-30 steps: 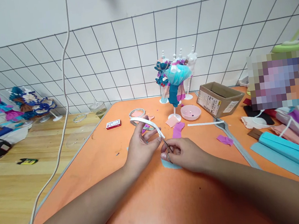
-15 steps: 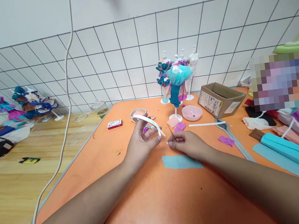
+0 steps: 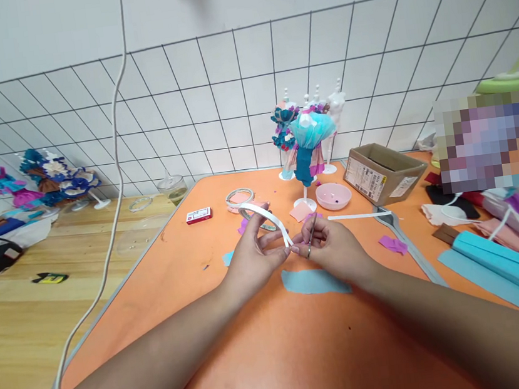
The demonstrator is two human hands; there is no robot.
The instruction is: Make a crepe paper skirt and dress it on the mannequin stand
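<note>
— Head view: where is there room?
— The orange table (image 3: 270,357) is bare on the near side, and its grey left edge is near the left arm. A cardboard box (image 3: 382,172) and a pink bowl (image 3: 332,195) crowd the far right.
— And the hands?
— The left hand (image 3: 252,257) pinches a white strip (image 3: 269,215) above a blue paper scrap (image 3: 315,281). The strip arches from far-left to near-right, its end pointing down. The right hand (image 3: 335,247) is curled shut on small scissors (image 3: 311,231), tips up and away. It possibly touches the strip's end.
</note>
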